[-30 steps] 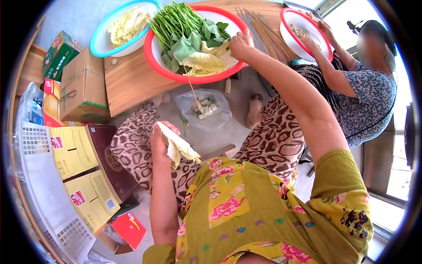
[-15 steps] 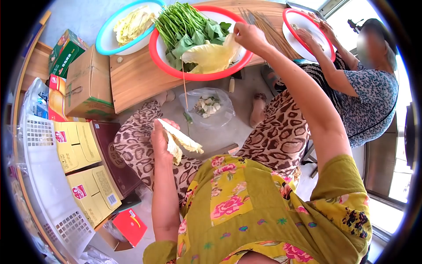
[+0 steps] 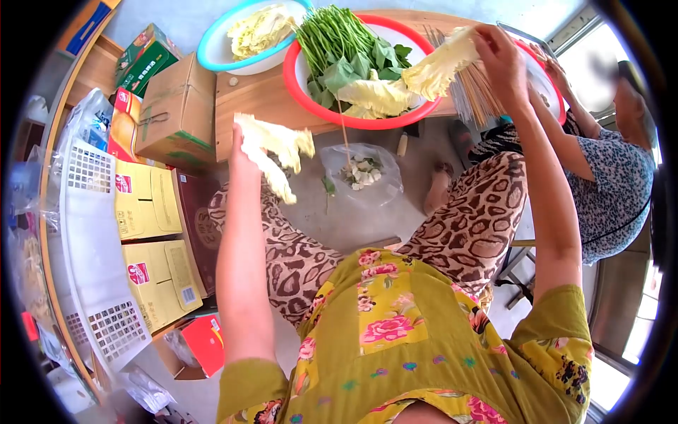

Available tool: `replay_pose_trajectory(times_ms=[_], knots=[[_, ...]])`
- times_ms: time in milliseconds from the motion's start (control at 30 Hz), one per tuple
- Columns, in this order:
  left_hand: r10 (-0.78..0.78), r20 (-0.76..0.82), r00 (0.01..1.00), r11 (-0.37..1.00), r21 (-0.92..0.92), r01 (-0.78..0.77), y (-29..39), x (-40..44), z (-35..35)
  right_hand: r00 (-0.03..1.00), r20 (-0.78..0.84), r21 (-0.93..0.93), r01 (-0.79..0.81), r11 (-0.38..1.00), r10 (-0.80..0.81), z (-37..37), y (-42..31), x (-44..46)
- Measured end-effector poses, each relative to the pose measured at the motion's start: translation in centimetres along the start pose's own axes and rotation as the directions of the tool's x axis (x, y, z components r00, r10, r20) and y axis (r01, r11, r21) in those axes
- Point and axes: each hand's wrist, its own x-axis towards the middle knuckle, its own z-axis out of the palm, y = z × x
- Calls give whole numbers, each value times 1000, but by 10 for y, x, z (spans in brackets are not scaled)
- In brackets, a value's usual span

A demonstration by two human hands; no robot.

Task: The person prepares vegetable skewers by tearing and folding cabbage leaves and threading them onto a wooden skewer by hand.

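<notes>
My left hand (image 3: 240, 152), over my left knee, is closed on pale cabbage leaves (image 3: 272, 148) that hang out to the right. Above the right side of the red-rimmed basin (image 3: 291, 85), my right hand (image 3: 500, 60) pinches one yellowish cabbage leaf (image 3: 441, 65) by its end. Green leafy vegetables with long stems (image 3: 335, 39) fill much of that basin. Another cabbage leaf (image 3: 374, 93) rests on them at the near side. A thin stick (image 3: 345, 131) slants down over the basin's near rim.
A blue-rimmed basin (image 3: 205, 46) with cabbage stands on the wooden table (image 3: 244, 99). Thin skewers (image 3: 477, 88) lie beside the red basin. On the floor is a plastic bag (image 3: 388, 159) with scraps. Cardboard boxes (image 3: 180, 109) line the left. A co-worker (image 3: 607, 169) sits at right.
My right hand has moved right, carrying its cabbage leaf away from the basin's middle. My left hand has risen from my lap with its leaves. The view has shifted.
</notes>
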Motion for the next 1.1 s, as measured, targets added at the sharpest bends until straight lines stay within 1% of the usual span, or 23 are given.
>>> replay_pose_trajectory(times_ms=[33, 67, 100, 133, 200, 233, 267, 333, 367, 400, 467, 500, 533, 600, 667, 700, 767, 833, 867, 900, 967, 1067, 1100], knots=[[-28, -84, 996, 999, -35, 25, 1, 24, 0, 1000, -3, 4, 0, 1000, 0, -6, 0, -3], [-63, -165, 984, 996, -73, 52, 1, 48, 3, 999, -23, 75, -42, 996, 44, -12, 1, -6], [-89, -189, 978, 988, -143, 62, 3, 70, 6, 995, -38, 143, -84, 986, 91, -18, 0, -11], [-119, -261, 958, 990, -109, 93, 8, 82, 12, 995, -38, 139, -89, 986, 95, -23, -2, -16], [-161, -352, 922, 983, -144, 117, 14, 83, 24, 980, 10, 278, -195, 941, 201, -32, -10, -27], [-136, -342, 930, 984, -155, 87, 11, 96, 16, 966, 45, 370, -253, 894, 255, -35, -16, -34], [-135, -343, 930, 985, -151, 87, 11, 113, 4, 965, 45, 373, -255, 892, 258, -36, -22, -40], [-86, -475, 876, 990, 59, 129, 21, 111, 11, 917, 182, 522, -395, 756, 354, -38, -32, -51], [102, -479, 872, 994, 94, -64, 16, 105, 14, 892, 257, 524, -452, 722, 372, -38, -39, -57], [95, -475, 875, 994, 99, -55, 20, 92, 15, 874, 313, 543, -486, 685, 371, -36, -42, -63], [306, -397, 865, 924, 343, -169, 17, 71, 18, 812, 468, 527, -574, 627, 350, -30, -47, -75], [289, -207, 935, 918, 335, -210, 21, 34, 36, 795, 512, 525, -590, 614, 326, -24, -53, -82], [263, -10, 965, 917, 315, -246, 27, -11, 59, 774, 556, 520, -607, 600, 301, -17, -61, -88], [149, 236, 960, 897, 375, -232, 26, -71, 81, 737, 640, 513, -620, 594, 216, -3, -75, -100], [26, 397, 918, 861, 457, -222, 19, -120, 96, 654, 729, 473, -696, 541, 204, 11, -85, -110], [25, 384, 923, 859, 464, -216, 17, -140, 104, 659, 734, 507, -693, 513, 165, 18, -91, -115], [-105, 463, 880, 784, 583, -213, 12, -167, 119, 638, 762, 511, -699, 500, 113, 30, -97, -125], [-145, 477, 867, 792, 581, -187, -2, -180, 123, 630, 770, 512, -703, 494, 98, 33, -108, -131], [-184, 497, 848, 802, 574, -162, -8, -184, 124, 614, 786, 509, -712, 483, 76, 33, -113, -133], [-184, 495, 849, 803, 574, -161, -11, -186, 124, 597, 801, 506, -722, 472, 55, 34, -117, -135], [-357, 494, 793, 808, 589, -2, -16, -188, 126, 594, 804, 510, -719, 473, 37, 36, -123, -139], [-363, 475, 802, 790, 612, -4, -31, -188, 120, 583, 813, 503, -712, 490, 13, 36, -124, -144], [-353, 479, 804, 808, 590, 3, -34, -189, 120, 566, 825, 482, -698, 530, -5, 36, -123, -144]])
